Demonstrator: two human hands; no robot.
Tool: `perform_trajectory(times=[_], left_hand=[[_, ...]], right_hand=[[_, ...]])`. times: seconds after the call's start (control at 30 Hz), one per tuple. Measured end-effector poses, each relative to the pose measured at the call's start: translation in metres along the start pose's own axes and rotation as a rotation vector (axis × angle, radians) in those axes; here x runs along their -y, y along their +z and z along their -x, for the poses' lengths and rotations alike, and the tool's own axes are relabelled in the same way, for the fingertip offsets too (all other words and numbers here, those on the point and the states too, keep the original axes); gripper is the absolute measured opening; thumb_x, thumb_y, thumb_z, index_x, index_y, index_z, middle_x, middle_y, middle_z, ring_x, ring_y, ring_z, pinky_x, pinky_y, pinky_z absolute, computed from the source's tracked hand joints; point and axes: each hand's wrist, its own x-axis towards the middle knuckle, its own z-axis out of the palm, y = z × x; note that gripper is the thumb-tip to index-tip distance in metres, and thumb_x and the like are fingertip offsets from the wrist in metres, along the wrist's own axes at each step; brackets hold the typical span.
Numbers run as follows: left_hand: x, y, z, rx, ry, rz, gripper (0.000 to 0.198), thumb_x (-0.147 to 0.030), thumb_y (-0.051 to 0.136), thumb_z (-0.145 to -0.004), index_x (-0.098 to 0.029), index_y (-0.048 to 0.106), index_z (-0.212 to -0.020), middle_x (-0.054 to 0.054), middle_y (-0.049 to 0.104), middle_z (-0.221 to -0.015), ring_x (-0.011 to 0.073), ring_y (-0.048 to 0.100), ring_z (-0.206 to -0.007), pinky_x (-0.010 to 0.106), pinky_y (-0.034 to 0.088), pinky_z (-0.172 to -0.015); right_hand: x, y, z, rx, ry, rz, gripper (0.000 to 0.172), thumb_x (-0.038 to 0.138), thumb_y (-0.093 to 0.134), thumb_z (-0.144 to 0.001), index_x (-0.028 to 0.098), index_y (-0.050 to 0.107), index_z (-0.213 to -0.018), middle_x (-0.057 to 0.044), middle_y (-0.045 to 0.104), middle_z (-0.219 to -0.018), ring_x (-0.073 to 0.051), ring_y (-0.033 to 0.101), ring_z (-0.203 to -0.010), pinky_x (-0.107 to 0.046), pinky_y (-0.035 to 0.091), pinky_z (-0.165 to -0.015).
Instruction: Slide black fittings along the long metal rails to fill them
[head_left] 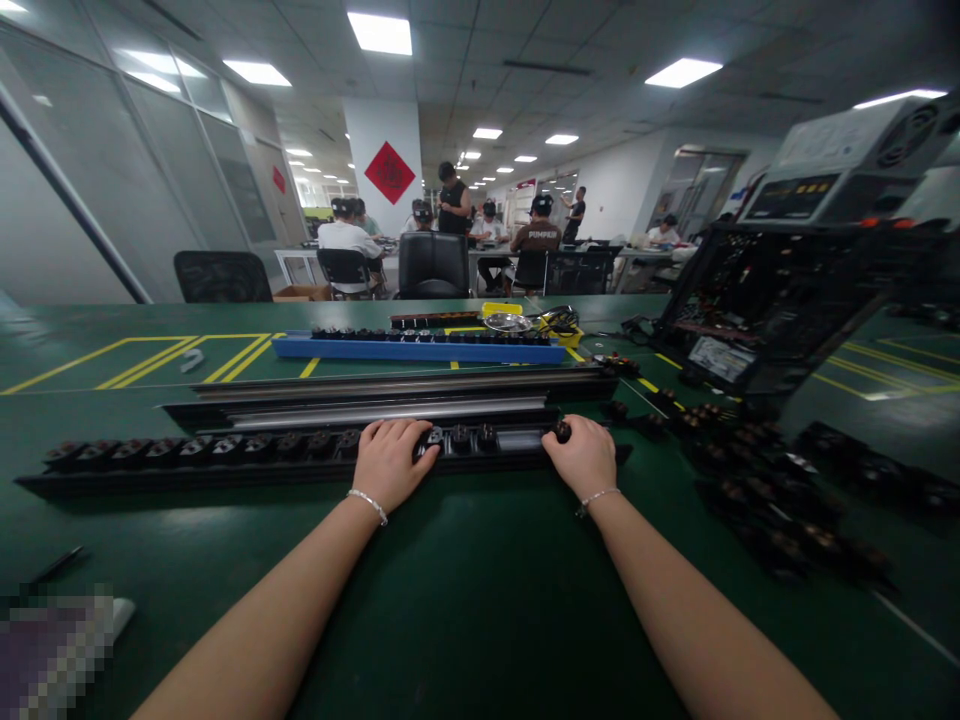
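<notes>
A long black rail (225,482) lies across the green table, holding a row of dark socket modules (256,446). My left hand (390,458) is closed over the row near its middle, its thumb by a grey-faced module (435,437); what its fingers grip is hidden. Two more modules (474,436) sit just right of it. A bare stretch of rail separates them from my right hand (585,455), whose fingers and thumb pinch a small black module (561,432) at the rail's right end.
Behind lie more black rails (390,411) and a blue tray (420,352) of modules. Loose black modules (757,470) are heaped at right, before an open computer case (750,300). A pen (56,566) lies at left. Several people sit or stand farther back.
</notes>
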Motion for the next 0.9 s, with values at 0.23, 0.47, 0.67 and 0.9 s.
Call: perform_trajectory(times=[0.23,0.47,0.67,0.9], left_hand=[[0.000,0.001,0.000,0.006,-0.007,0.000,0.028,-0.040,0.049,-0.083,-0.026,0.060,-0.105,0.006,0.066,-0.101,0.0235,0.056,-0.098,0.043,0.031,-0.094],[0.000,0.001,0.000,0.007,-0.007,-0.001,0.028,-0.041,0.048,-0.084,-0.026,0.059,-0.105,0.005,0.066,-0.102,0.0237,0.056,-0.098,0.043,0.031,-0.094],[0.000,0.000,0.000,0.004,-0.002,-0.001,0.029,-0.041,0.048,-0.084,-0.025,0.059,-0.105,0.005,0.066,-0.102,0.0236,0.056,-0.098,0.043,0.030,-0.094],[0.000,0.001,0.000,0.001,0.000,-0.013,0.029,-0.042,0.047,-0.084,-0.025,0.059,-0.105,0.005,0.066,-0.102,0.0234,0.056,-0.098,0.042,0.030,-0.094]], right_hand=[[-0.005,0.001,-0.003,-0.022,0.011,0.039,0.014,0.033,0.047,-0.069,0.020,0.050,-0.064,-0.006,0.060,-0.072,-0.020,0.052,-0.077,-0.032,0.034,-0.074],[-0.008,0.000,-0.003,-0.023,0.028,0.030,0.015,0.033,0.046,-0.070,0.020,0.052,-0.067,-0.007,0.061,-0.076,-0.022,0.053,-0.080,-0.034,0.034,-0.079],[-0.008,-0.002,-0.004,-0.006,0.038,0.033,0.015,0.033,0.046,-0.070,0.020,0.051,-0.067,-0.007,0.061,-0.076,-0.022,0.053,-0.081,-0.034,0.034,-0.078],[-0.011,0.000,-0.005,-0.022,0.043,0.035,0.015,0.033,0.046,-0.070,0.019,0.053,-0.067,-0.007,0.061,-0.076,-0.022,0.053,-0.081,-0.034,0.034,-0.079]])
